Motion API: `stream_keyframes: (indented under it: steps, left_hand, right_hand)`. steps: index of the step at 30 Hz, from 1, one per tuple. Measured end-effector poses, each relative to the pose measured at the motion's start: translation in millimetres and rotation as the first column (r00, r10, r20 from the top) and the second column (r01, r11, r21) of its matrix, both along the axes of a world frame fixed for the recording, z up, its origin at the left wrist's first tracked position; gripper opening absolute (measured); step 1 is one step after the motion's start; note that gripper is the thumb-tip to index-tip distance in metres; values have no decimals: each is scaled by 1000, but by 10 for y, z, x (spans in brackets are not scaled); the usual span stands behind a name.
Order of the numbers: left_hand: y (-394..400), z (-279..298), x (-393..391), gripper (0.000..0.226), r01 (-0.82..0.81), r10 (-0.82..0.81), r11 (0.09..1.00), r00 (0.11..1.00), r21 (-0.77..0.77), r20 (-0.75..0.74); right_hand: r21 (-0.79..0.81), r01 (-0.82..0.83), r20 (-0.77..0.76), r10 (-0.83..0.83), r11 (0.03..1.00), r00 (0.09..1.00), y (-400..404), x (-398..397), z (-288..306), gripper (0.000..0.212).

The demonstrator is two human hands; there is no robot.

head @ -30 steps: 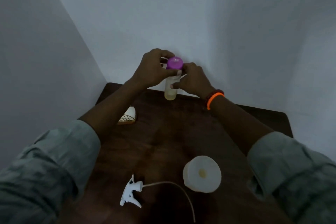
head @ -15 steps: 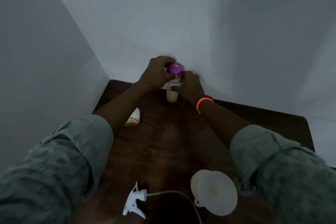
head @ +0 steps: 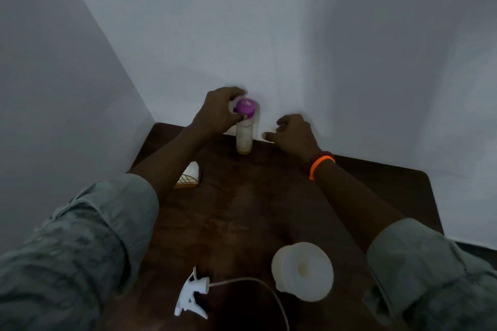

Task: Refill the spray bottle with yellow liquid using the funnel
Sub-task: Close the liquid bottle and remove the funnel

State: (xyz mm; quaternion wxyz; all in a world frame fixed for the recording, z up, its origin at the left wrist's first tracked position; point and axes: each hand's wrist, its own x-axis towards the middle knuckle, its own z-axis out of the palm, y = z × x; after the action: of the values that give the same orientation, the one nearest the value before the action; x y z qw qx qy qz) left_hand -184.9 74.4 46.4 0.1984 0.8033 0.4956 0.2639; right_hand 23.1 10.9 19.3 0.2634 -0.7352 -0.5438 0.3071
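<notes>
A slim clear bottle [head: 244, 140] with a little yellow liquid at its bottom stands upright at the table's far edge by the wall. Its purple cap [head: 245, 107] is on top, and my left hand [head: 219, 111] grips that cap with thumb and fingers. My right hand [head: 291, 134] hovers just right of the bottle, fingers loosely curled, holding nothing. Near the front, a white funnel [head: 303, 270] sits on a white container, a yellowish spot at its centre. The white spray trigger [head: 192, 294] with its long dip tube lies on the table left of the funnel.
The dark wooden table [head: 242, 217] fills a corner between white walls on the left and behind. A small white and yellow object [head: 189, 176] lies near the left edge beside my left forearm. An orange band circles my right wrist.
My right hand has let go of the bottle and moved away to the right. My left hand stays on the purple cap. The view has shifted slightly.
</notes>
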Motion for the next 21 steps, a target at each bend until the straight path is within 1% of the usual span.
stream_keyframes:
  steps: [2, 4, 5, 6, 8, 10, 12, 13, 15, 17, 19, 21]
  left_hand:
    - [-114, 66, -22, 55, -57, 57, 997, 998, 45, 13]
    - [-366, 132, -21, 43, -121, 114, 987, 991, 105, 70]
    - [-568, 163, -17, 37, -151, 141, 985, 984, 89, 109]
    - [-823, 198, -13, 32, -167, 163, 986, 977, 20, 135]
    - [-1408, 214, -8, 23, -128, 158, 969, 978, -211, 133]
    - [-1964, 154, 30, 16, -44, 118, 900, 982, -433, 145]
    - [-2406, 82, 95, 13, -17, 134, 825, 977, -564, 167]
    - [-2575, 60, 129, 13, -31, 160, 798, 974, -601, 162]
    - [-2808, 13, 170, 17, -46, 173, 786, 974, -616, 147]
    - [-2947, -31, 181, 21, -1, 136, 780, 976, -625, 169]
    - [-3030, -69, 187, 21, 49, 120, 735, 972, -676, 201]
    - [-3080, -88, 218, 21, 62, 141, 701, 965, -710, 223]
  right_hand:
    - [-5, 53, -51, -53, 999, 997, -284, 186, 152, 61]
    - [-5, 71, -95, -71, 997, 993, -629, 353, 290, 51]
    - [-1, 70, -111, -70, 998, 991, -828, 414, 357, 44]
    - [-1, 63, -126, -63, 998, 990, -1037, 458, 418, 37]
    - [0, 46, -158, -45, 999, 986, -1485, 504, 513, 27]
    - [-35, 38, -189, -44, 999, 981, -1912, 506, 573, 19]
    - [-83, 34, -224, -52, 996, 973, -2267, 490, 578, 13]
    - [-108, 40, -240, -65, 993, 969, -2414, 482, 565, 12]
    - [-156, 45, -271, -86, 987, 959, -2628, 466, 535, 13]
    - [-194, 47, -299, -105, 980, 948, -2777, 457, 522, 15]
    - [-207, 46, -317, -111, 977, 942, -2882, 457, 525, 15]
    - [-204, 33, -335, -101, 978, 937, -2950, 444, 531, 16]
